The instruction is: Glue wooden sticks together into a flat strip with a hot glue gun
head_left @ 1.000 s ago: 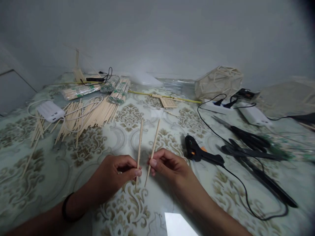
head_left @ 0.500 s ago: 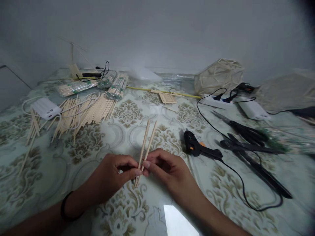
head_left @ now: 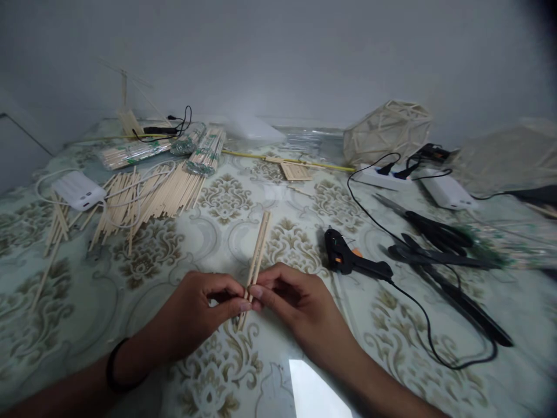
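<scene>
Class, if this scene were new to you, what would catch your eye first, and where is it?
Probably the left hand and right hand at near centre, pinching two thin wooden sticks close together. Next might come the black glue gun to their right and the spread of loose sticks at left. Farther back, on the right, sits a pale, faceted frame.

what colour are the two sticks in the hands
The two sticks are pale tan, best seen in the head view.

No readable text or labels.
</scene>
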Demonstrator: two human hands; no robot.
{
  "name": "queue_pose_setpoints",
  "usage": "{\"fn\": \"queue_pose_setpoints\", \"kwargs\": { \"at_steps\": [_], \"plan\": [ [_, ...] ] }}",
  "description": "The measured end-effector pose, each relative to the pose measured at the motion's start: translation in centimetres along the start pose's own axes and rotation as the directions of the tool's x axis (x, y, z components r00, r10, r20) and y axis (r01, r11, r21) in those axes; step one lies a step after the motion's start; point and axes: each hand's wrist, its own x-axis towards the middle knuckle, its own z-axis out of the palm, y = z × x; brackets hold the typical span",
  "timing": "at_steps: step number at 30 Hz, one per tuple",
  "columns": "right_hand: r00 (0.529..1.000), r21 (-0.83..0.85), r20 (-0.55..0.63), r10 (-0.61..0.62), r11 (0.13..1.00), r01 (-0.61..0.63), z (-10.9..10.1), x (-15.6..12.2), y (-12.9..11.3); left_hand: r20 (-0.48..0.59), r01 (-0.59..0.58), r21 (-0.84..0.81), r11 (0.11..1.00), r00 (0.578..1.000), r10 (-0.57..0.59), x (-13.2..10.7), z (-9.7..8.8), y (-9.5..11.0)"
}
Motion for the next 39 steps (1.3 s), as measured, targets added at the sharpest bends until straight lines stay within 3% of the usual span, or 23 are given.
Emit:
{"fn": "queue_pose_setpoints", "kwargs": {
  "at_steps": [25, 39],
  "plan": [
    [1.000, 0.031, 0.018, -0.002, 1.000, 0.001, 0.04, 0.05, -0.11, -0.012, -0.021, 0.020, 1.000, 1.000, 0.021, 0.13, -0.03, -0.28],
    [0.996, 0.073, 0.017, 0.088, 0.993, -0.089, -0.25, 0.25, -0.25, -0.013, -0.046, 0.079, 0.996, 0.999, 0.047, -0.03, -0.18, -0.30]
  ]
}}
